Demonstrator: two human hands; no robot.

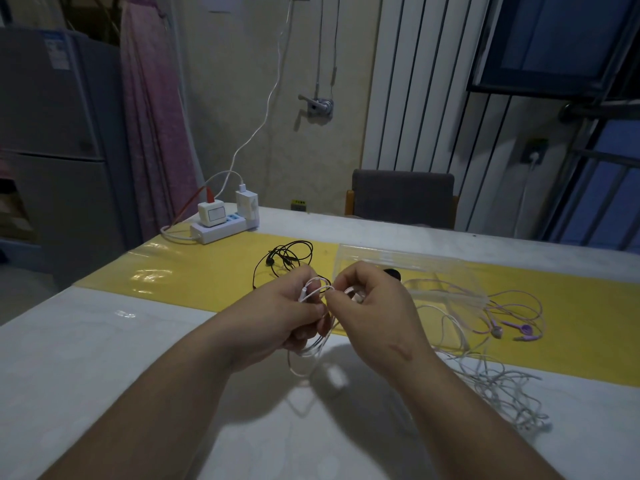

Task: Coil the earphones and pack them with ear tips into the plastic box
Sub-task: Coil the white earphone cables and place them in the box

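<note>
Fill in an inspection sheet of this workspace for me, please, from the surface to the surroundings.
Surface: white table with a yellow strip across it.
Job's things: white earphones, looped, held above the table; clear plastic box behind the right hand; black earphones, purple earphones and a white cable tangle lie loose; ear tips not made out.
Clutter: small dark item near the box, unclear.
Grippers: left hand grips the loops; right hand pinches the cable.
Cables: power strip with two chargers, far left; white lead runs up the wall.
Surroundings: chair, radiator, fridge.
</note>
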